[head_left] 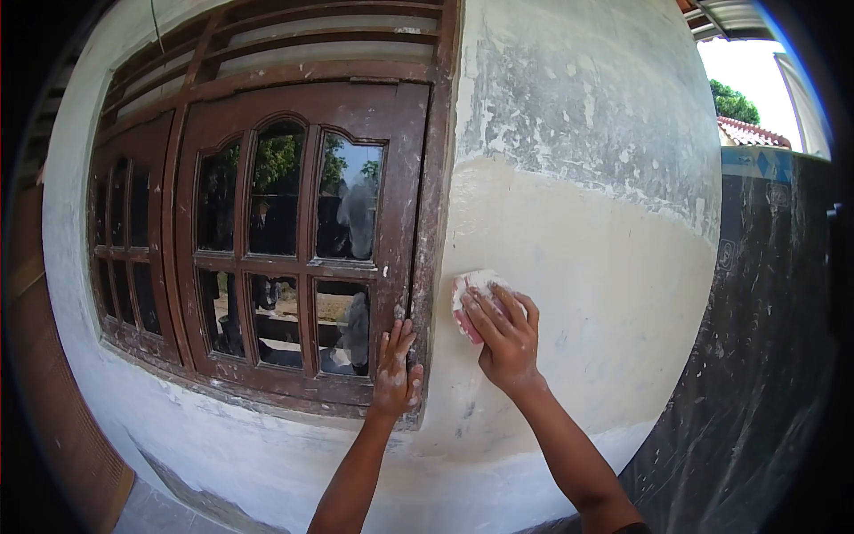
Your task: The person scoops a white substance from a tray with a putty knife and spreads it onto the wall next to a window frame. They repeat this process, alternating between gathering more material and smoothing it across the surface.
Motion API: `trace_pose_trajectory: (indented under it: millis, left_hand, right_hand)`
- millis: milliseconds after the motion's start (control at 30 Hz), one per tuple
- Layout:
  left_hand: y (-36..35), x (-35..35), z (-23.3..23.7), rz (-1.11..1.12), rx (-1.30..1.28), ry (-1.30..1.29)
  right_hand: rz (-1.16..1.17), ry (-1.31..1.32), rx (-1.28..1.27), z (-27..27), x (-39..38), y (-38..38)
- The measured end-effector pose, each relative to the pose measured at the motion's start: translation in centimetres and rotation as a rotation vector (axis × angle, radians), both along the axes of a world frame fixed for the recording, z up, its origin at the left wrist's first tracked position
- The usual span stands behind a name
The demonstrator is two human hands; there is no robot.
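My right hand [509,336] is closed on a pink and white pad [466,303] dusted with white powder, pressed against the cream part of the wall [605,294]. White residue marks its fingers. To the left, my left hand [396,372] lies flat on the lower right edge of the brown wooden window [294,80], fingers pointing up and holding nothing. The wall's upper part is grey and patchy, with white flaking along its border with the cream coat.
Window panes reflect trees. Slats [320,34] run above them. A dark, stained sheet [756,338] with a blue top band stands at the right, with a tiled roof [752,134] beyond. A brown woven panel [67,392] is at the lower left, beside grey floor tiles [160,513].
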State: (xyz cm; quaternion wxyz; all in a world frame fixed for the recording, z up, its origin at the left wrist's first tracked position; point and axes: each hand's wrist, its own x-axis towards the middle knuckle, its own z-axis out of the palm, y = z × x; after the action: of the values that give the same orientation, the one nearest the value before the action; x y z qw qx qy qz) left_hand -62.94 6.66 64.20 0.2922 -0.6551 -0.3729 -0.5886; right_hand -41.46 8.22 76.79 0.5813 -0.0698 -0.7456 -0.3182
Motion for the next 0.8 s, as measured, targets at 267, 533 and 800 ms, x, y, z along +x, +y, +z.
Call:
trace_pose_trajectory:
  millis: [267,533,800]
  left_hand:
    - [0.0,-0.6,-0.2,-0.015,-0.009,0.029]
    - [-0.1,-0.7,0.0,-0.054,0.009,0.027]
    - [-0.2,-0.9,-0.3,-0.082,-0.005,0.016]
  right_hand:
    - [-0.116,0.031,0.031,2.4,-4.1,1.9]
    - [-0.149,-0.005,-0.035,-4.3,-1.9,-0.2]
    - [-0.165,0.084,0.034,4.1,-4.6,1.6]
